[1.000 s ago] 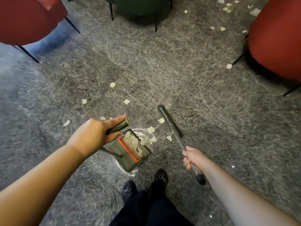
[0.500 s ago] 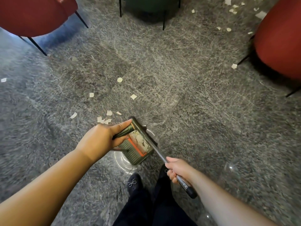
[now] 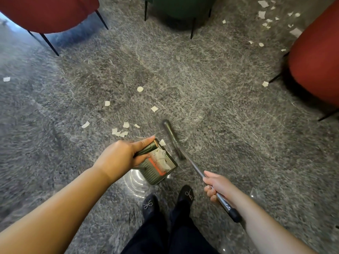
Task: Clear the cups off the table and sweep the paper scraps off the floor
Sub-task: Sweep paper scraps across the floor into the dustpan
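Note:
My left hand (image 3: 122,156) grips the dark handle of a green dustpan (image 3: 159,165) that stands on the grey floor in front of my feet and holds several paper scraps. My right hand (image 3: 216,186) grips the metal handle of a broom (image 3: 190,165). The broom's dark head (image 3: 171,135), blurred, sits just right of the dustpan's mouth. Several white paper scraps (image 3: 120,132) lie on the floor just beyond the dustpan, and others (image 3: 269,19) are scattered at the far right. No cups are in view.
A red chair (image 3: 49,13) stands at the far left, a green chair (image 3: 179,10) at the far middle and another red chair (image 3: 317,57) at the right, all on thin black legs. My black shoes (image 3: 168,200) are below the dustpan.
The broom head has swung away from the dustpan to its right and forward. The scraps that lay at the pan's mouth a second ago are now inside it. My left hand kept its hold.

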`<state>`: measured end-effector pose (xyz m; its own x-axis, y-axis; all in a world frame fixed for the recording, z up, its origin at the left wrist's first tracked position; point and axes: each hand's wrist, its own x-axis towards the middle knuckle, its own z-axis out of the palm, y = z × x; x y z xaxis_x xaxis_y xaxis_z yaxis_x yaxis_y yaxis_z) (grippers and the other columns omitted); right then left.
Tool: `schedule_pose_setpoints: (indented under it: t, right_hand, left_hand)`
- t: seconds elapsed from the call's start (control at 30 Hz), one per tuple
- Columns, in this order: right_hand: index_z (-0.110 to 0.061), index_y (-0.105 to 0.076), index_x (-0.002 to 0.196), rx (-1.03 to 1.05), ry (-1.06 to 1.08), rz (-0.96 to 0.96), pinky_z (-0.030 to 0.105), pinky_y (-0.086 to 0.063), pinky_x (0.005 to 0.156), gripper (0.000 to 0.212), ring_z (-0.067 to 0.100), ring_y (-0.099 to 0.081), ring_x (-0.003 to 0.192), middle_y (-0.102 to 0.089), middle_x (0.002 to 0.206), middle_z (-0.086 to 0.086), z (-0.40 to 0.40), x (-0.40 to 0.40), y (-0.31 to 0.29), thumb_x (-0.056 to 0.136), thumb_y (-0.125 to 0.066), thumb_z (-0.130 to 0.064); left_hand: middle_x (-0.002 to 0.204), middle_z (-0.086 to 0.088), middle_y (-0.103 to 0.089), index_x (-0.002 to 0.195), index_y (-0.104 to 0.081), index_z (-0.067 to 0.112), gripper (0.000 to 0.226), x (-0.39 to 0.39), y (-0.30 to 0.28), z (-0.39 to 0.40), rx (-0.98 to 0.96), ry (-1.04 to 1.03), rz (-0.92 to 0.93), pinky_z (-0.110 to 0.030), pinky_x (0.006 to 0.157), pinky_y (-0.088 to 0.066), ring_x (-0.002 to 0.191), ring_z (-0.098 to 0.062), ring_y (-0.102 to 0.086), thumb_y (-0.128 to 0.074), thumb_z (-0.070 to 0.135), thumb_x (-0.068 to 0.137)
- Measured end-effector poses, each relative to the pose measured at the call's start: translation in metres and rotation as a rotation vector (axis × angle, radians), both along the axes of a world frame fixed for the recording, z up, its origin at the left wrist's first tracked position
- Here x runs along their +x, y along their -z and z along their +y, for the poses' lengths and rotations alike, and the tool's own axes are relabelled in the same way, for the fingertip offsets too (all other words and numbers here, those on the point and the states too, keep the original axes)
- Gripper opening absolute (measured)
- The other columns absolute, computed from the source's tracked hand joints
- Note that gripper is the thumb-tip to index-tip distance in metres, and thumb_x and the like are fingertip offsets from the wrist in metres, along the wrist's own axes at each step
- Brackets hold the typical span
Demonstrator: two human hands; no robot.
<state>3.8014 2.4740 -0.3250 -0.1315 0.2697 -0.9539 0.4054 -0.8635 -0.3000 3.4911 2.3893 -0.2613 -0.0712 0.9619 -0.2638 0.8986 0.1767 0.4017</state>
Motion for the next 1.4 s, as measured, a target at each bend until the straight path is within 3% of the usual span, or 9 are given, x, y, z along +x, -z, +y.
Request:
schedule_pose_setpoints:
  t: [0.07,0.2,0.3,0.5,0.57,0.77,0.93,1.3,1.4]
  right_hand:
    - [-0.024,-0.025,0.150,0.025,-0.021,-0.034,0.014,-0.028,0.032,0.054,0.004,-0.032,0.032,-0.038,0.056,0.003,0.011,-0.009,0.006,0.101,-0.041,-0.008]
    - [-0.024,-0.025,0.150,0.025,-0.088,-0.094,0.013,-0.027,0.033,0.054,0.004,-0.032,0.031,-0.037,0.059,0.002,0.032,-0.031,0.023,0.101,-0.038,-0.006]
    - [-0.025,-0.026,0.150,0.006,-0.155,-0.117,0.014,-0.028,0.033,0.054,0.004,-0.032,0.031,-0.038,0.059,0.002,0.033,-0.046,0.032,0.101,-0.038,-0.007]
    - [-0.029,-0.029,0.149,-0.063,-0.294,-0.080,0.015,-0.030,0.033,0.054,0.004,-0.033,0.035,-0.041,0.057,0.000,-0.002,-0.054,0.025,0.100,-0.040,-0.009]
    - [-0.029,-0.029,0.148,-0.103,-0.269,-0.039,0.013,-0.028,0.034,0.052,0.003,-0.032,0.034,-0.038,0.058,0.000,-0.009,-0.054,0.019,0.101,-0.040,-0.010]
    - [-0.028,-0.029,0.148,-0.085,-0.195,-0.021,0.013,-0.028,0.034,0.052,0.004,-0.032,0.034,-0.038,0.056,0.001,-0.010,-0.054,0.002,0.101,-0.041,-0.010]
    - [-0.025,-0.026,0.149,-0.062,-0.097,0.030,0.013,-0.028,0.031,0.052,0.003,-0.032,0.032,-0.038,0.050,0.000,0.004,-0.061,-0.009,0.102,-0.041,-0.010]
    - [-0.025,-0.024,0.150,0.051,-0.067,0.012,0.013,-0.028,0.031,0.054,0.005,-0.032,0.029,-0.036,0.051,0.001,0.065,-0.120,-0.013,0.102,-0.039,-0.008]
    - [-0.025,-0.024,0.150,0.059,-0.071,0.009,0.012,-0.028,0.030,0.054,0.005,-0.032,0.027,-0.035,0.053,0.003,0.098,-0.134,-0.009,0.102,-0.039,-0.008]
  left_hand:
    - [0.099,0.002,-0.073,0.136,-0.016,0.059,0.059,-0.002,-0.001,-0.001,-0.003,-0.014,-0.021,-0.036,0.069,-0.057,0.078,-0.015,-0.069,-0.034,0.068,0.081]
    - [0.092,-0.001,-0.074,0.135,-0.019,0.055,0.061,-0.015,-0.007,-0.002,0.030,-0.057,-0.010,-0.037,0.067,-0.057,0.076,-0.018,-0.070,-0.057,0.049,0.088]
    - [0.087,0.000,-0.073,0.135,-0.019,0.053,0.060,-0.021,-0.013,-0.003,0.040,-0.021,0.010,-0.032,0.065,-0.055,0.069,-0.017,-0.068,-0.058,0.047,0.089]
    - [0.095,0.006,-0.073,0.140,-0.020,0.054,0.064,-0.027,-0.005,-0.013,0.076,0.008,0.055,-0.030,0.059,-0.054,0.069,-0.014,-0.067,-0.015,0.074,0.079]
    - [0.094,0.009,-0.073,0.140,-0.025,0.052,0.065,-0.028,-0.004,-0.018,0.110,0.010,0.029,-0.028,0.055,-0.053,0.067,-0.012,-0.067,-0.013,0.078,0.082]
    - [0.090,0.008,-0.073,0.140,-0.038,0.047,0.056,-0.041,-0.007,-0.041,0.219,-0.017,-0.011,-0.028,0.050,-0.054,0.062,-0.014,-0.068,-0.046,0.064,0.087]
    - [0.078,0.005,-0.072,0.135,-0.050,0.040,0.063,-0.051,-0.011,-0.066,0.252,-0.240,-0.080,-0.028,0.058,-0.054,0.061,-0.013,-0.066,-0.078,0.033,0.079]
    - [0.089,-0.006,-0.075,0.133,-0.054,0.027,0.063,-0.088,-0.035,-0.067,0.206,-0.576,-0.073,-0.025,0.070,-0.050,0.081,-0.016,-0.071,-0.081,0.021,0.076]
    - [0.091,-0.004,-0.075,0.130,-0.057,0.028,0.061,-0.099,-0.033,-0.063,0.197,-0.642,-0.051,-0.021,0.067,-0.044,0.081,-0.005,-0.066,-0.081,0.021,0.075]
